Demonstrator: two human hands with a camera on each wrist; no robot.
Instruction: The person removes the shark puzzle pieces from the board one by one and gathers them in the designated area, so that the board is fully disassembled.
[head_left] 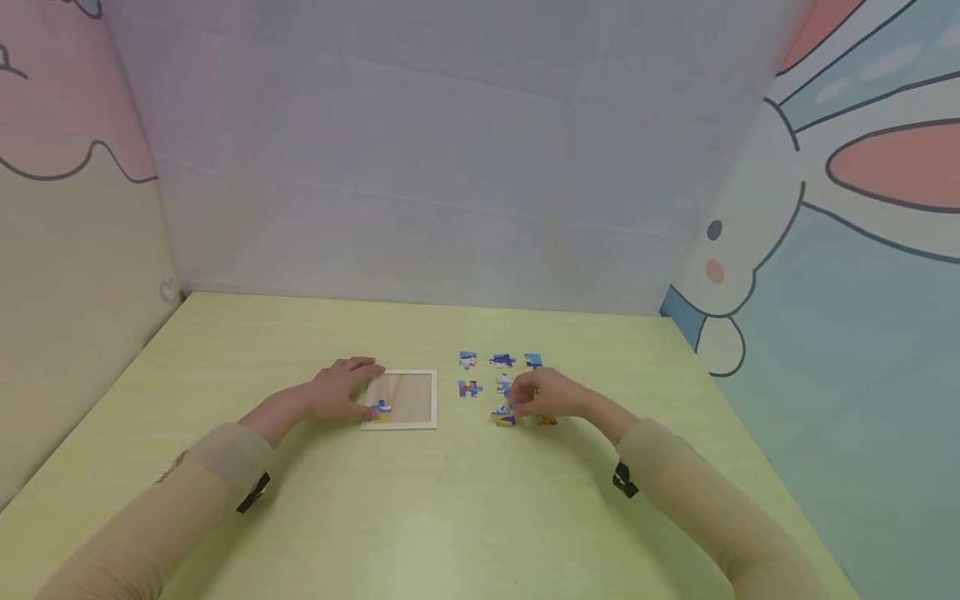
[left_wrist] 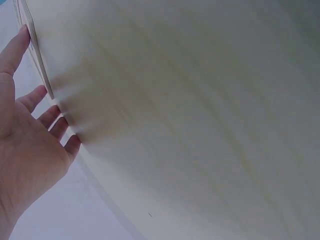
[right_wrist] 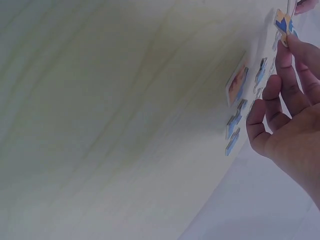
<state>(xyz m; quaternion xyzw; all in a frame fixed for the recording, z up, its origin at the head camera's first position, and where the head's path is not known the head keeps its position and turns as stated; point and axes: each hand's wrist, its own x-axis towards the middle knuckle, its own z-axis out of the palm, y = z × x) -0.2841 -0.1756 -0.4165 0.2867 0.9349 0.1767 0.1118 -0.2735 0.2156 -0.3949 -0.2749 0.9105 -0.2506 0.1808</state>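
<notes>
My left hand (head_left: 337,392) rests at the left side of a square wooden puzzle tray (head_left: 433,400), thumb by the near corner and fingers by the far one. In the left wrist view its thumb (left_wrist: 20,45) and a fingertip touch the tray's edge. One blue, white and yellow puzzle piece (head_left: 382,408) lies in the tray's near-left corner. To the right, my right hand (head_left: 551,392) pinches a blue and yellow puzzle piece (right_wrist: 281,22) between thumb and forefinger, its other fingers curled loosely. The hand partly covers the pieces under it.
Several loose puzzle pieces lie right of the tray, among them a red and blue one (head_left: 469,388), a dark blue one (head_left: 502,360) and an orange one (head_left: 548,420). The pale yellow table (head_left: 450,517) meets a cloth-covered wall (head_left: 450,183) behind.
</notes>
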